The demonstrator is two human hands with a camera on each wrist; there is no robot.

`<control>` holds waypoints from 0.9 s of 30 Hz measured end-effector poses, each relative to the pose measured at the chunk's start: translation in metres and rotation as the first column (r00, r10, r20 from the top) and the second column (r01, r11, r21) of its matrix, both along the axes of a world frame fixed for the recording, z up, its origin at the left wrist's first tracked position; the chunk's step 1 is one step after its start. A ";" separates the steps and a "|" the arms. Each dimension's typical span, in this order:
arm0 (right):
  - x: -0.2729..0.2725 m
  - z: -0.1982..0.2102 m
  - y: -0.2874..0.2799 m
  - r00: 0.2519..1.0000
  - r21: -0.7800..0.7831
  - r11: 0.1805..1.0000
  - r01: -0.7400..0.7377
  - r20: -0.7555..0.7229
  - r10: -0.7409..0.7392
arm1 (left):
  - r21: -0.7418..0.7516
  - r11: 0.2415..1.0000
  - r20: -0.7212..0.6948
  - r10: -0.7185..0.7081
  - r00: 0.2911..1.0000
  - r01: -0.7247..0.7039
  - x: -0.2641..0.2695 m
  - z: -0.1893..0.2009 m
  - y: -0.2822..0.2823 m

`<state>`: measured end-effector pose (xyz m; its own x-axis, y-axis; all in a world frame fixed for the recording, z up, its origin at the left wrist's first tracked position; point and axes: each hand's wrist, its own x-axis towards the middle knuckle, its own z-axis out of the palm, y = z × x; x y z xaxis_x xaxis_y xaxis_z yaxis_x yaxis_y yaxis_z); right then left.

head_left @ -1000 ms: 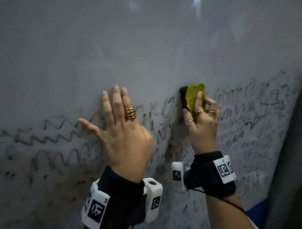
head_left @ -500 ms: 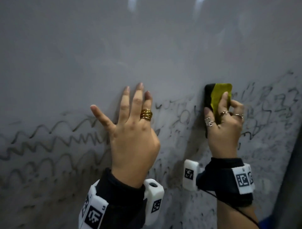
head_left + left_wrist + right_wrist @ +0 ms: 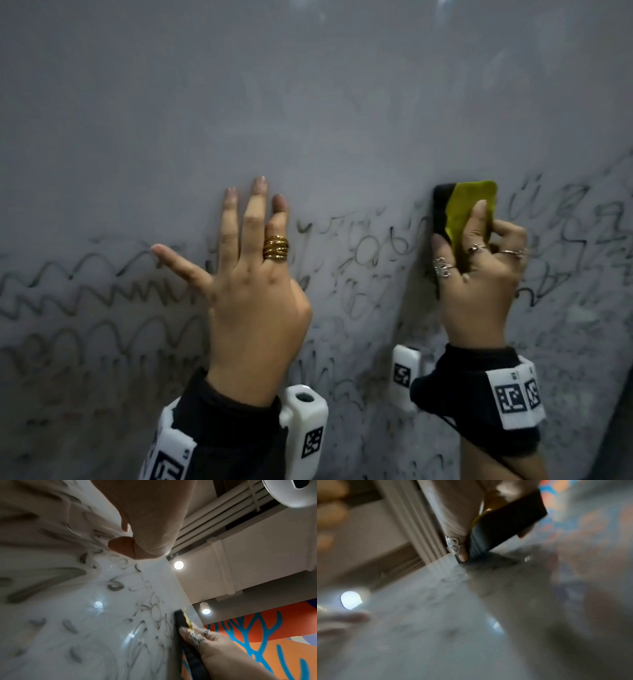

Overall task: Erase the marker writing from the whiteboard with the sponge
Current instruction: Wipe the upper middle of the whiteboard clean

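Note:
The whiteboard [image 3: 308,102] fills the head view, its lower half covered in smeared dark marker scrawl [image 3: 85,284] and its upper half wiped grey. My right hand [image 3: 479,274] grips a yellow sponge with a black scrubbing face [image 3: 472,205] and holds the black face against the board at mid right. My left hand [image 3: 250,267] lies flat on the board with fingers straight and thumb spread, holding nothing. In the left wrist view the sponge [image 3: 180,619] shows edge-on against the board. The right wrist view is blurred; the sponge's black face [image 3: 510,524] is near the top.
Faint writing [image 3: 565,240] continues to the right of the sponge. The board's right edge [image 3: 616,342] runs down at the far right. In the left wrist view an orange and blue wall [image 3: 257,642] and ceiling lights [image 3: 179,565] lie beyond the board.
The right hand has carried the sponge rightward along the board, away from the left hand. The left hand stays flat on the board, its place in view shifted right and up.

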<state>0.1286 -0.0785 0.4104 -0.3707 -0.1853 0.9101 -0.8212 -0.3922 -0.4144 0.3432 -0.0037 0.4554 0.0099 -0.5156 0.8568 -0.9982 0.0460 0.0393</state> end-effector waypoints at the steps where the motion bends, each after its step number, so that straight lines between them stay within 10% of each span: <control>1: 0.009 0.001 0.002 0.999 -0.004 1.000 -0.029 -0.027 0.029 | -0.006 1.000 -0.008 -0.002 1.000 0.002 -0.002 0.001 0.000; 7: 0.050 -0.001 0.023 0.944 -0.015 0.994 -0.110 -0.314 0.100 | -0.035 0.999 -0.110 -0.003 0.994 -0.001 -0.011 0.005 0.003; 14: -0.030 0.013 0.002 1.000 0.076 0.997 0.006 -0.027 -0.004 | -0.002 0.996 -0.019 -0.087 0.996 0.087 -0.038 -0.003 0.004; 21: -0.004 0.016 0.015 0.955 0.049 0.999 -0.017 -0.295 0.030 | -0.017 0.985 0.073 -0.172 0.982 0.173 -0.079 0.014 -0.011; 27: -0.101 0.012 -0.008 0.997 0.126 0.991 0.052 -0.057 -0.045 | 0.049 0.994 0.116 -0.101 0.988 0.095 -0.110 0.020 -0.022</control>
